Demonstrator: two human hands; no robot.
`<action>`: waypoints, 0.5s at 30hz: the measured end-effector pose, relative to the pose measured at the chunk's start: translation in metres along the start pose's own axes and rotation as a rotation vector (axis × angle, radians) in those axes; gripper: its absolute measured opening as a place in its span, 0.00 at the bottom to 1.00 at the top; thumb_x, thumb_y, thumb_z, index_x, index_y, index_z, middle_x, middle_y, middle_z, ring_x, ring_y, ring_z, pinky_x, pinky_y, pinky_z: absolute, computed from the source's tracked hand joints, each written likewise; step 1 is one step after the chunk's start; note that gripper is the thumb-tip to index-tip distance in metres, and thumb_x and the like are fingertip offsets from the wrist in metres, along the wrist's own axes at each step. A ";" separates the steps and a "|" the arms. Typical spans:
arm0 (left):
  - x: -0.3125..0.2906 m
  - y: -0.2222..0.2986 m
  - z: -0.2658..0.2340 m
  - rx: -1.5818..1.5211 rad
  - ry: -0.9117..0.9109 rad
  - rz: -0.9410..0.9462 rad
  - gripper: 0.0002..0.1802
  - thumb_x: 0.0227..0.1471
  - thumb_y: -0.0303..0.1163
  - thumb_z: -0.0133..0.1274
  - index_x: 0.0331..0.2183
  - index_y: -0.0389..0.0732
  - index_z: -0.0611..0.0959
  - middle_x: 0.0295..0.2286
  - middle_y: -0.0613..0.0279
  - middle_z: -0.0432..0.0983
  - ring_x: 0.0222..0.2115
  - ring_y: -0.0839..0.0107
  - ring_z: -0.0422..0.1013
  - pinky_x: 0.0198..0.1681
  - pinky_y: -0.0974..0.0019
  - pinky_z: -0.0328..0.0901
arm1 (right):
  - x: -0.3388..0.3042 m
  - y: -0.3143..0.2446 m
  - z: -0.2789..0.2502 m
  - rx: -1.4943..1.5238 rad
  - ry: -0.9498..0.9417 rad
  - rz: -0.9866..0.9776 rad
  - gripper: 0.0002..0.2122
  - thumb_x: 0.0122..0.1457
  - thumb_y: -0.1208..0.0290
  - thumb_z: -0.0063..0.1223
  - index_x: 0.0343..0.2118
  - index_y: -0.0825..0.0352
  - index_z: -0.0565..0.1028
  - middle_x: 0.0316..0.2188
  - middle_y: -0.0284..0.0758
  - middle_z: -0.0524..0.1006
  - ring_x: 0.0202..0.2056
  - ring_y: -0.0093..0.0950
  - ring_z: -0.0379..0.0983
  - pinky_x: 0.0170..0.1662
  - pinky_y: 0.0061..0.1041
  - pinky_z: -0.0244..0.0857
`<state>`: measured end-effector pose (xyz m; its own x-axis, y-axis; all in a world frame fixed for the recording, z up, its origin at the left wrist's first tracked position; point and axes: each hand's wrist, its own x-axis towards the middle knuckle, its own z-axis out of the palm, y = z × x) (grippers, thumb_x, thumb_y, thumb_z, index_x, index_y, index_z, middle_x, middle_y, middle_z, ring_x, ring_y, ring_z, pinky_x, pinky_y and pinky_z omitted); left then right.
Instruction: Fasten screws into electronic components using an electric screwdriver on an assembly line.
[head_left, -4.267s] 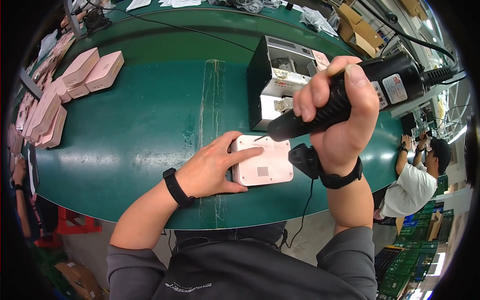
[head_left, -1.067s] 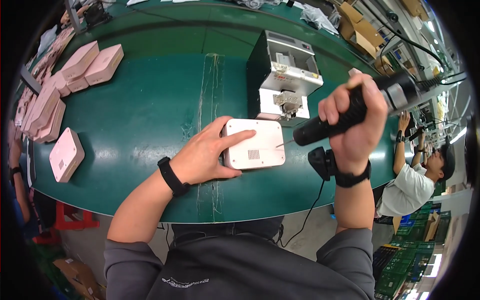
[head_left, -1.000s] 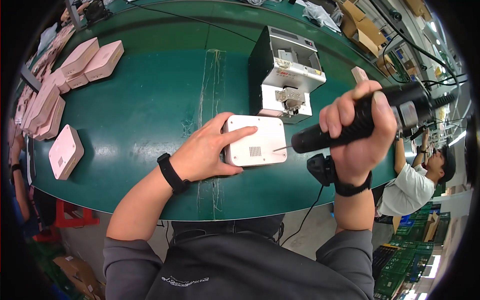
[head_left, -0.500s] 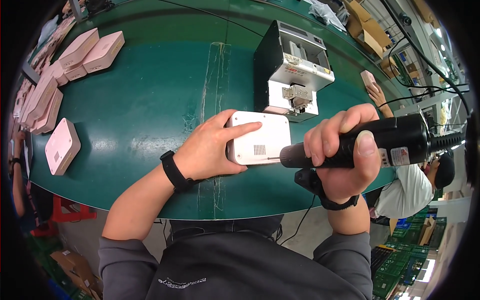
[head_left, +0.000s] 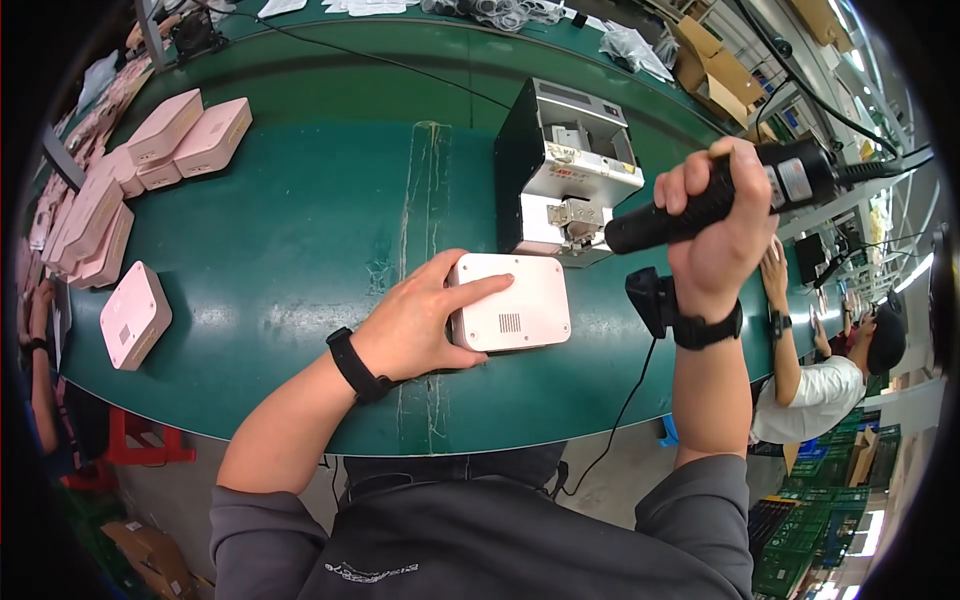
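Observation:
A pale pink plastic box with corner screw holes and a slotted vent lies flat on the green table. My left hand grips its left end, thumb at the near side and index finger stretched over the top. Above the table to the right, my right hand is wrapped round a black corded electric screwdriver. The tool's nose points left at the screw feeder, a black and silver machine behind the box. Whether the nose touches the feeder, I cannot tell.
Several pink boxes are stacked at the far left, and a single one lies nearer. A co-worker in a white shirt sits at the right, an arm on the table. Cardboard boxes stand at the back right.
My right hand has lifted the screwdriver off the box's near right corner and carried it up and away toward the feeder. My left hand still holds the box in place.

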<state>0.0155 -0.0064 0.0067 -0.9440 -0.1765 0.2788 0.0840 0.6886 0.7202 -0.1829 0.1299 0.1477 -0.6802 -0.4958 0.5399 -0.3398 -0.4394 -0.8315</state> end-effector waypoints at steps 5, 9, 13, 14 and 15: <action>-0.001 0.001 -0.003 0.016 -0.023 -0.033 0.45 0.32 0.34 0.71 0.56 0.55 0.75 0.49 0.50 0.65 0.46 0.52 0.69 0.51 0.58 0.67 | 0.018 0.018 0.003 -0.050 0.057 0.038 0.12 0.63 0.60 0.46 0.34 0.66 0.69 0.19 0.32 0.67 0.17 0.25 0.63 0.27 0.28 0.61; -0.002 -0.001 -0.002 0.010 -0.022 -0.034 0.45 0.32 0.34 0.71 0.56 0.55 0.75 0.50 0.51 0.65 0.46 0.52 0.70 0.51 0.58 0.68 | 0.003 0.010 0.004 -0.036 -0.007 0.110 0.13 0.63 0.59 0.45 0.34 0.67 0.68 0.19 0.31 0.66 0.17 0.25 0.62 0.26 0.28 0.61; 0.000 0.002 -0.001 -0.001 -0.014 -0.037 0.44 0.32 0.35 0.71 0.56 0.55 0.75 0.50 0.51 0.65 0.46 0.52 0.70 0.50 0.57 0.68 | -0.033 -0.016 0.020 0.125 -0.137 0.145 0.14 0.63 0.58 0.44 0.36 0.67 0.67 0.19 0.31 0.66 0.17 0.24 0.62 0.26 0.27 0.61; 0.001 0.001 -0.003 0.006 -0.013 -0.028 0.44 0.32 0.35 0.71 0.56 0.56 0.75 0.50 0.51 0.65 0.46 0.52 0.70 0.50 0.57 0.68 | -0.041 -0.025 0.029 0.186 -0.156 0.173 0.15 0.63 0.57 0.43 0.37 0.66 0.66 0.19 0.31 0.66 0.16 0.24 0.62 0.26 0.27 0.61; -0.001 -0.001 -0.002 0.005 -0.016 -0.040 0.44 0.32 0.35 0.71 0.56 0.56 0.75 0.50 0.51 0.65 0.46 0.52 0.70 0.50 0.57 0.68 | -0.048 -0.029 0.037 0.247 -0.175 0.200 0.16 0.62 0.55 0.43 0.38 0.66 0.66 0.19 0.31 0.66 0.16 0.24 0.62 0.26 0.28 0.61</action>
<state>0.0172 -0.0080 0.0068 -0.9516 -0.1922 0.2398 0.0449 0.6849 0.7272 -0.1166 0.1385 0.1507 -0.5887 -0.7012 0.4021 -0.0297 -0.4783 -0.8777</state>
